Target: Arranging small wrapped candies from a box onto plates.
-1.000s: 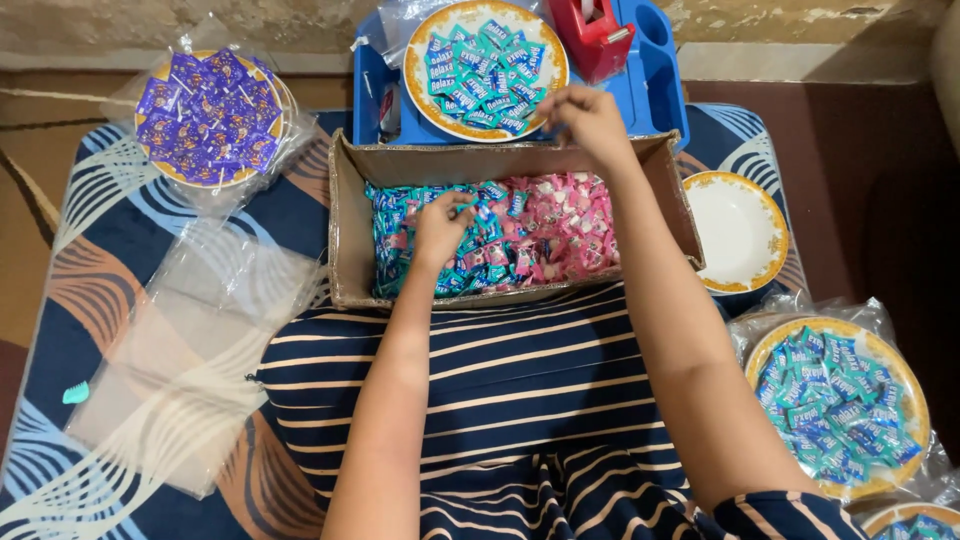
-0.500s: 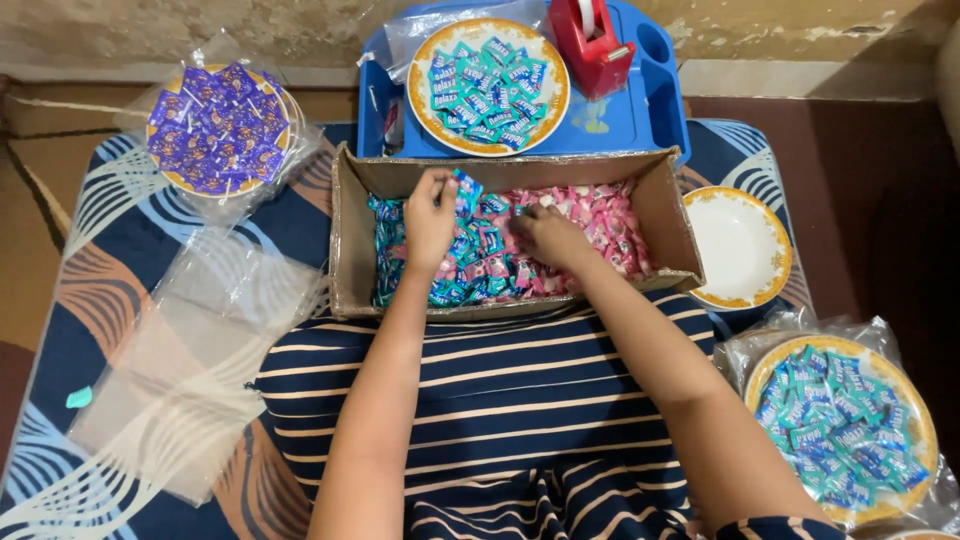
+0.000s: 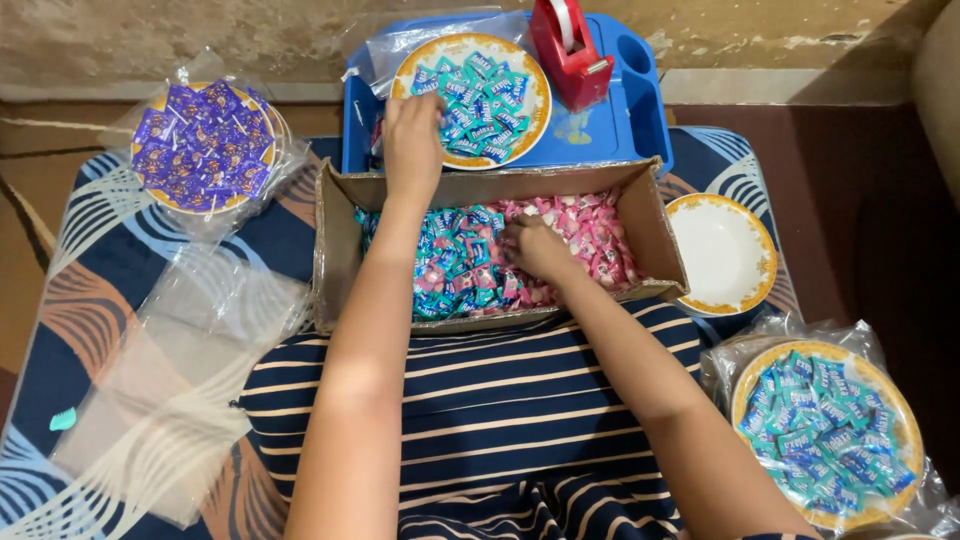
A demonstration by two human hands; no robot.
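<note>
A person sits with a shallow cardboard box (image 3: 340, 250) across the lap, over a navy skirt with cream stripes (image 3: 480, 400), and sorts small wrapped candies. The left hand (image 3: 413, 140) reaches past the far wall of the box to a gold-rimmed plate of teal candies (image 3: 475, 95) on a blue tray (image 3: 620, 125); its fingers curl down at the plate's near edge, and I cannot tell whether they pinch a candy or have just let one go. The right hand (image 3: 535, 248) lies inside the box, fingers bent and spread over the loose heap where teal candies (image 3: 450, 270) meet pink ones (image 3: 590, 235), seemingly picking among them; no single piece is clearly gripped. The step in hand looks like moving teal sweets from box to plate, and the next move would call for a neat pinch on one wrapper amid a crowded pile. A red tape dispenser (image 3: 565, 45) stands on the tray. An empty plate (image 3: 722, 252) sits to the person's right of the box, a bagged plate of teal candies (image 3: 825, 435) nearer the right knee, a bagged plate of purple candies (image 3: 205, 145) on the left, and clear plastic bags (image 3: 170, 380) lie flat on the patterned cushion (image 3: 90, 260). The bagged teal plate is cut off at the frame's corner, and both palms are hidden.
</note>
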